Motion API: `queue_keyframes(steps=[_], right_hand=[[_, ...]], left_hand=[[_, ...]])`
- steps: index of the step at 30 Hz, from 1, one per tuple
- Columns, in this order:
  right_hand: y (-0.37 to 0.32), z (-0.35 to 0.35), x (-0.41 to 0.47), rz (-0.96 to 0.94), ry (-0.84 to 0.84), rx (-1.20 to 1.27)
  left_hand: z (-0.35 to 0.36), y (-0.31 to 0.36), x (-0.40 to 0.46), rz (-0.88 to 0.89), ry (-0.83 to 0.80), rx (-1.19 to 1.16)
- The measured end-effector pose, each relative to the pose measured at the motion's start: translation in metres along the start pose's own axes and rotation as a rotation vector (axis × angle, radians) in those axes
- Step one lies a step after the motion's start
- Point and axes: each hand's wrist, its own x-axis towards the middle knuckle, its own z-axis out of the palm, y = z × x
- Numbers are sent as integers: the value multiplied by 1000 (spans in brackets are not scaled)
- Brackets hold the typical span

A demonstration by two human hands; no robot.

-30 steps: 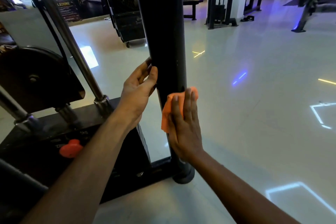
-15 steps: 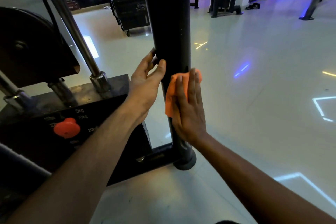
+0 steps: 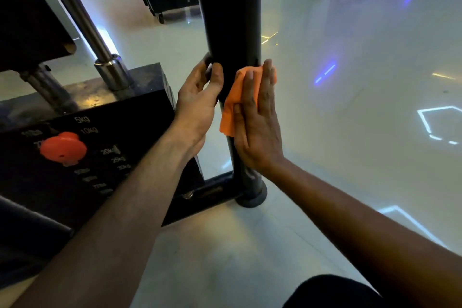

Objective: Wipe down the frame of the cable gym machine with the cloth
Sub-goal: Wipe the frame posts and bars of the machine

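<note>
Head view, landmark: the black upright post (image 3: 230,20) of the cable machine frame, standing on a round foot (image 3: 251,197) on the pale tiled floor (image 3: 350,82).
Cloth: the orange cloth (image 3: 233,102) lies flat against the lower part of the post, on its near face, well above the foot.
Right hand: the right hand (image 3: 257,120) presses the cloth onto the post with a flat palm; its fingers (image 3: 267,77) are straight and close together, pointing up the post, curled round nothing.
Left hand: the left hand (image 3: 200,102) steadies the post from its left side, thumb and fingers wrapped part way round it, just beside the cloth.
Left of the post: a black weight stack (image 3: 95,120) with printed kilogram marks and an orange selector knob (image 3: 63,149); a chrome guide rod (image 3: 100,42) rises from the top of the stack.
Behind the post: other dark gym machines stand well apart across the floor.
Progress, as a judgement: wiping is under way on the lower post. No visible difference tells cleaned metal from uncleaned, so what is done cannot be told.
Left to do, as a judgement: likely the short stretch below the cloth down to the foot, the low base bar (image 3: 212,190) joining post and stack, and the frame's other parts.
</note>
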Motion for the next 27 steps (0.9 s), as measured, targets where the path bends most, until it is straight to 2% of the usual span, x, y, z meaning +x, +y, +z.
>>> queue_keyframes(steps=[2, 6, 8, 14, 16, 21, 23, 27], right_hand=[[7, 7, -11, -27, -9, -51], [42, 16, -78, -20, -248, -191], [48, 14, -85, -24, -293, -187], [15, 19, -28, 26, 18, -29], [22, 24, -39, 5, -3, -69], [49, 25, -94, 43, -216, -111], [43, 22, -90, 59, -211, -88], [26, 22, -60, 81, -65, -11]], left_hand=[[0, -1, 0, 1, -9, -7], [1, -10, -5, -22, -4, 1], [2, -19, -8, -37, 3, 12], [-1, -30, -6, -53, -26, 5], [-1, -31, -8, -58, -34, 19], [-4, -44, -17, -107, -37, 75], [-3, -49, -18, -116, -44, 82], [-2, -58, -15, -107, -62, 87]])
